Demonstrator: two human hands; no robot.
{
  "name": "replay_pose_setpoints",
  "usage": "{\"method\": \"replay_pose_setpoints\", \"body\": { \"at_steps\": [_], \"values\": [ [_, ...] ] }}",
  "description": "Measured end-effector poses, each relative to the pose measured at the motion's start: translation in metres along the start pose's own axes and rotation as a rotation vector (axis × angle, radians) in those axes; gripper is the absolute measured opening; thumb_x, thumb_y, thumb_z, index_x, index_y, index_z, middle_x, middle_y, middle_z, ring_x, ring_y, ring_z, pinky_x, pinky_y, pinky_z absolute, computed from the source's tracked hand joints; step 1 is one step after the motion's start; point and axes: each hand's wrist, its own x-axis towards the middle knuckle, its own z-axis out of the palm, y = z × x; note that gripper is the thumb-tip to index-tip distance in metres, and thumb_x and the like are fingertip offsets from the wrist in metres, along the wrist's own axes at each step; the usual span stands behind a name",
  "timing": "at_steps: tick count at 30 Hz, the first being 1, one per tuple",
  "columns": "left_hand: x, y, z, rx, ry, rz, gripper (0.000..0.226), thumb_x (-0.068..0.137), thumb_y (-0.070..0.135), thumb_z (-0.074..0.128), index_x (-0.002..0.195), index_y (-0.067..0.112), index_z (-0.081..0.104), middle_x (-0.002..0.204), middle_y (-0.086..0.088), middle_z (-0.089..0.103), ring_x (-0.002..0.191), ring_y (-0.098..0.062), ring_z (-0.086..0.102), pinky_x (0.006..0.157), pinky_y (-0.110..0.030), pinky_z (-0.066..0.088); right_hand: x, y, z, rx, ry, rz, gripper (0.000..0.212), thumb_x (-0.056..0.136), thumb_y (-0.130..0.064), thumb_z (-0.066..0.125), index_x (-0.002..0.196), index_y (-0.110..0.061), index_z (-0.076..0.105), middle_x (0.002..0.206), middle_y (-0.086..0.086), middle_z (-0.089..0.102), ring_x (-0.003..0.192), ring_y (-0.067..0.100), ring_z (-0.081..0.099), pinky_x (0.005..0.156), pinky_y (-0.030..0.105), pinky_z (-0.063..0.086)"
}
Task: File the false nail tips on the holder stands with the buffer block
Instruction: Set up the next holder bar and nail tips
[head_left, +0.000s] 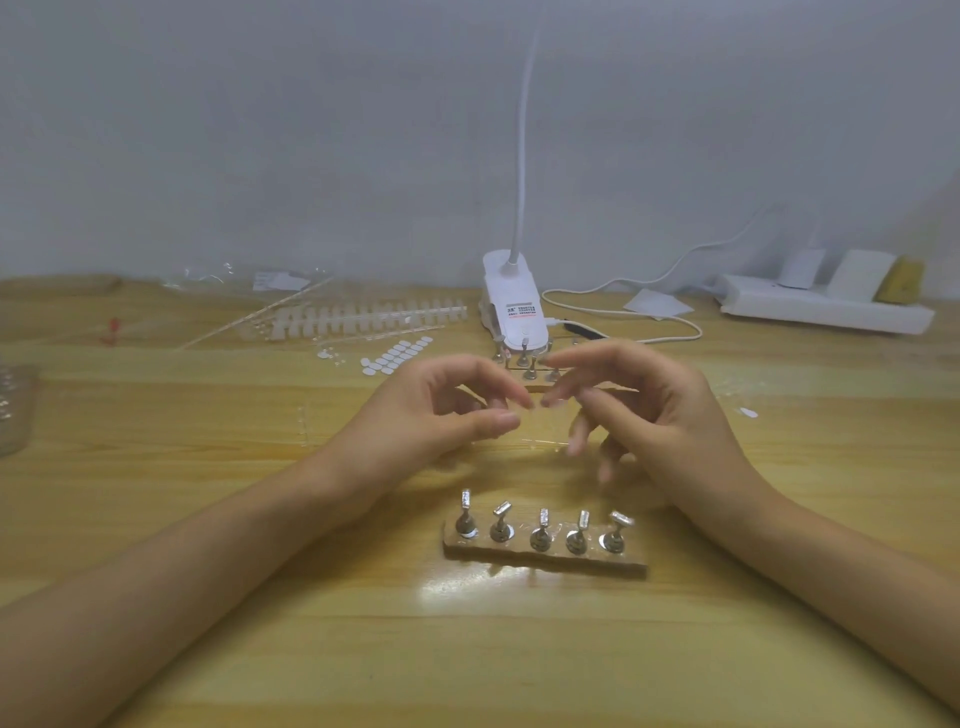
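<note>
Mid-frame, left hand (441, 410) and right hand (641, 410) curled, fingertips nearly meeting above a clear sheet (540, 434); cannot tell whether pinching it. Lower centre on the desk (208, 519), a holder stand (543, 543) with five metal pegs. Another holder (530, 366) behind the hands. Upper left, strips of nail tips (363, 317).

Two hands (441, 400); two bases (545, 558); five holder stands (540, 535) on near one; one lamp (514, 306).

Light wood-grain surface (208, 519). Silver holder stands (540, 535) near. White lamp (514, 306), red print, far.
</note>
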Motion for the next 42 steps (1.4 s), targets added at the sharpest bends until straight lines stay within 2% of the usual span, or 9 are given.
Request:
{"method": "replay_pose_setpoints", "body": {
  "at_steps": [5,12,19,22,28,31,36,39,42],
  "values": [
    [-0.001,-0.002,0.005,0.013,0.156,0.059,0.021,0.07,0.029,0.083,0.088,0.026,0.071,0.079,0.006,0.068,0.074,-0.008,0.067,0.06,-0.017,0.047,-0.002,-0.003,0.004,-0.04,-0.066,0.067,0.018,0.091,-0.005,0.07,0.106,-0.015,0.069,0.082,0.008,0.07,0.079,0.021,0.074,0.047,0.035,0.058],
    [-0.001,-0.003,-0.001,-0.075,0.196,0.129,0.012,0.074,0.022,0.079,0.083,0.02,0.071,0.083,-0.001,0.074,0.078,-0.021,0.075,0.058,-0.019,0.05,0.0,-0.001,0.0,0.066,0.0,0.128,0.016,0.086,-0.002,0.073,0.099,-0.011,0.07,0.081,0.01,0.071,0.073,0.02,0.073,0.051,0.026,0.057],
    [-0.002,0.001,-0.01,0.83,0.296,0.734,0.013,0.082,0.022,0.077,0.09,0.014,0.07,0.079,0.01,0.066,0.078,-0.013,0.062,0.07,-0.032,0.048,0.0,0.001,-0.001,0.197,-0.009,0.182,0.022,0.075,-0.013,0.075,0.096,-0.011,0.071,0.077,0.005,0.069,0.07,0.019,0.073,0.054,0.021,0.055],
    [-0.002,0.0,-0.011,0.945,0.294,0.861,0.012,0.085,0.024,0.074,0.094,0.019,0.067,0.08,0.011,0.064,0.081,-0.014,0.057,0.077,-0.031,0.043,-0.001,0.002,-0.002,0.231,-0.02,0.202,0.019,0.075,-0.012,0.076,0.094,-0.014,0.073,0.078,0.005,0.069,0.069,0.018,0.073,0.054,0.02,0.054],
    [-0.002,0.007,-0.004,-0.039,0.183,0.148,0.015,0.074,0.028,0.078,0.085,0.022,0.069,0.072,0.009,0.069,0.066,-0.002,0.063,0.06,-0.014,0.045,-0.001,-0.005,-0.007,-0.071,-0.013,-0.066,0.012,0.083,-0.008,0.074,0.091,-0.015,0.069,0.086,0.006,0.073,0.077,0.023,0.075,0.053,0.024,0.054],
    [0.0,0.002,-0.005,-0.323,0.185,-0.031,0.014,0.063,0.038,0.077,0.074,0.031,0.072,0.071,0.009,0.068,0.066,-0.002,0.064,0.059,-0.012,0.047,-0.001,-0.004,-0.008,0.008,-0.049,0.021,0.015,0.084,-0.002,0.072,0.096,-0.009,0.068,0.081,0.01,0.071,0.072,0.021,0.072,0.05,0.025,0.053],
    [-0.001,-0.002,-0.007,-0.342,0.173,-0.055,0.017,0.064,0.04,0.077,0.078,0.032,0.073,0.082,0.008,0.073,0.079,-0.006,0.072,0.065,-0.012,0.052,-0.002,0.001,-0.009,-0.336,-0.106,0.104,0.008,0.084,-0.015,0.076,0.092,-0.016,0.074,0.089,-0.005,0.072,0.065,0.008,0.067,0.052,0.022,0.054],
    [-0.001,-0.003,-0.006,-0.385,0.142,-0.066,0.015,0.067,0.033,0.076,0.082,0.029,0.076,0.09,0.001,0.077,0.088,-0.012,0.074,0.064,-0.013,0.053,0.0,-0.004,-0.013,-0.657,-0.182,0.012,0.032,0.084,-0.048,0.06,0.1,-0.025,0.074,0.102,-0.014,0.066,0.079,0.01,0.06,0.065,0.009,0.043],
    [-0.002,-0.004,-0.008,-0.365,0.13,-0.077,0.019,0.066,0.034,0.081,0.084,0.029,0.077,0.093,-0.002,0.077,0.09,-0.014,0.074,0.064,-0.014,0.053,0.004,-0.013,-0.028,-0.806,-0.265,0.017,0.047,0.08,-0.066,0.045,0.109,-0.037,0.069,0.107,-0.023,0.062,0.083,0.007,0.057,0.067,0.013,0.043]
  ]
}}
